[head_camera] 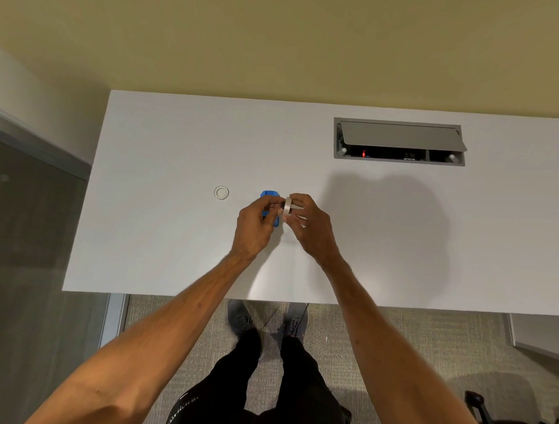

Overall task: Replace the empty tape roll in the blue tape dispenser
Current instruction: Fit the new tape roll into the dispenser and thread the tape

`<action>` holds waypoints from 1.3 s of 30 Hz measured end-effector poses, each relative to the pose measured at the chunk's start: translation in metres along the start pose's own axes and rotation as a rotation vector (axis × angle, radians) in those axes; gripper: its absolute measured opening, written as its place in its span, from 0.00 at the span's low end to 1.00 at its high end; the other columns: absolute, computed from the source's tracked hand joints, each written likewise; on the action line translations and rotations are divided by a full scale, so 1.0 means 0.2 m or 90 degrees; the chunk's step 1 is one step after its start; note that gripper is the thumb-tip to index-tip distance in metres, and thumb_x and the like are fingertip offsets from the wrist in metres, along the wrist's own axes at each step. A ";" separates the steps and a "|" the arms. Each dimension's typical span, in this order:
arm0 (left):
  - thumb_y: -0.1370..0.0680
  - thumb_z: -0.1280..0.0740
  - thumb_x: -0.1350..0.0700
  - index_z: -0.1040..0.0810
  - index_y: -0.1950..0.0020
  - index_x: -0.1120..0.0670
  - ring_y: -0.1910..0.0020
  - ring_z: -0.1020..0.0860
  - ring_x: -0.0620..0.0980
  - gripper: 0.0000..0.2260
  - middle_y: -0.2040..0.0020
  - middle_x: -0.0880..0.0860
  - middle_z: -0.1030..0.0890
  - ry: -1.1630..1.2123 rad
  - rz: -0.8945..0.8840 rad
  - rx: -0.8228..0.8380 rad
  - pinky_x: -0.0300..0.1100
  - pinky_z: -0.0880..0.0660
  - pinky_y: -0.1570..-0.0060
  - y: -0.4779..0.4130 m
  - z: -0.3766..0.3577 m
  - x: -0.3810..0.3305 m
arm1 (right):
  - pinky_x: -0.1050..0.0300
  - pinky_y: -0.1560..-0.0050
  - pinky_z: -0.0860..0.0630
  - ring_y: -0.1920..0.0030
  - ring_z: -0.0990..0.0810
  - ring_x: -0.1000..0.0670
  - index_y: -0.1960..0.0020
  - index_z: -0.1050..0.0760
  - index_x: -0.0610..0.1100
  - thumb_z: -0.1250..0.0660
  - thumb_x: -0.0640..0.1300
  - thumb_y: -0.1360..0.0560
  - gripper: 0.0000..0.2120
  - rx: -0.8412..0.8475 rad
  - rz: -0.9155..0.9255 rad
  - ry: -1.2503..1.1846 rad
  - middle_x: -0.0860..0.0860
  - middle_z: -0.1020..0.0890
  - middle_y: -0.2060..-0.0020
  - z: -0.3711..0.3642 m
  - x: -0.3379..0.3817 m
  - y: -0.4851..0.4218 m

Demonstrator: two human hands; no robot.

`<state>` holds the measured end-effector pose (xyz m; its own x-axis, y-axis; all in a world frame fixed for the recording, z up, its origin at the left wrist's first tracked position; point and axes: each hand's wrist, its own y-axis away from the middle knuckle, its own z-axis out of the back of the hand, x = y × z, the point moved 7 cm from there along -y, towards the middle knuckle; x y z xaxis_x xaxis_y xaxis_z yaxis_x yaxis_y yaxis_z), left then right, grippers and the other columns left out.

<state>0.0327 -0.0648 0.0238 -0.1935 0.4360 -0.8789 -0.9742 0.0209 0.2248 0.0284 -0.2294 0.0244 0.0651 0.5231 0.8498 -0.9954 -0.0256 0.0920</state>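
Above white desk (pixel 163 239), left hand (pixel 251 230) grips blue dispenser (pixel 269 195), right hand (pixel 312 227) seemingly pinches tape roll (pixel 287 207); spare ring (pixel 221 192) nearby.

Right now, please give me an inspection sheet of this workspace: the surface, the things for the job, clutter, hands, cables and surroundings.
Surface: white rectangular desk top, bare apart from the items below.
Job's things: small blue plastic tape dispenser held above the desk; whitish tape roll held edge-on beside it; white ring-shaped roll lying flat to the left, whether it is the empty core cannot be told.
Clutter: nothing seen.
Grippers: left hand grips the dispenser; right hand pinches the roll.
Cables: none on the desk; grey hatch with open flap shows sockets and a red light.
Surroundings: yellowish wall, carpet floor, glass partition on the left.
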 end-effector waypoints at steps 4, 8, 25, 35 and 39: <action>0.15 0.30 0.57 0.15 0.35 0.52 0.44 0.16 0.48 0.10 0.44 0.46 0.14 0.008 0.013 -0.001 0.50 0.20 0.32 -0.01 0.02 0.02 | 0.53 0.43 0.17 0.45 0.14 0.47 0.32 0.23 0.45 0.28 0.51 0.22 0.22 0.000 0.010 0.019 0.51 0.13 0.42 0.00 0.02 0.00; 0.16 0.28 0.56 0.14 0.35 0.54 0.44 0.16 0.48 0.11 0.42 0.49 0.13 0.002 0.013 0.002 0.45 0.21 0.32 -0.02 0.03 0.02 | 0.54 0.44 0.18 0.46 0.14 0.47 0.32 0.23 0.44 0.27 0.48 0.20 0.18 0.007 0.020 0.040 0.50 0.13 0.42 -0.01 0.02 -0.01; 0.18 0.27 0.60 0.14 0.34 0.59 0.46 0.16 0.48 0.13 0.40 0.56 0.12 -0.016 0.000 -0.037 0.23 0.25 0.41 -0.03 0.07 0.02 | 0.55 0.46 0.18 0.48 0.15 0.49 0.32 0.23 0.46 0.32 0.51 0.22 0.20 0.008 0.007 0.004 0.51 0.14 0.43 -0.07 0.03 -0.02; 0.16 0.28 0.55 0.15 0.36 0.54 0.46 0.14 0.49 0.10 0.43 0.52 0.12 -0.009 0.009 -0.057 0.53 0.17 0.36 0.00 0.08 0.05 | 0.61 0.44 0.20 0.45 0.16 0.51 0.33 0.21 0.44 0.32 0.51 0.22 0.20 0.015 0.016 0.010 0.53 0.16 0.39 -0.09 0.05 -0.04; 0.16 0.29 0.55 0.15 0.36 0.54 0.48 0.15 0.48 0.10 0.44 0.51 0.12 -0.008 0.008 -0.054 0.53 0.16 0.37 -0.01 0.09 0.06 | 0.55 0.42 0.18 0.44 0.15 0.50 0.33 0.21 0.43 0.32 0.53 0.23 0.22 0.016 0.017 0.012 0.51 0.16 0.39 -0.10 0.06 -0.04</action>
<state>0.0334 -0.0434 0.0202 -0.2044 0.4469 -0.8709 -0.9782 -0.0608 0.1983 0.0361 -0.2053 0.0224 0.0372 0.5382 0.8420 -0.9947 -0.0609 0.0829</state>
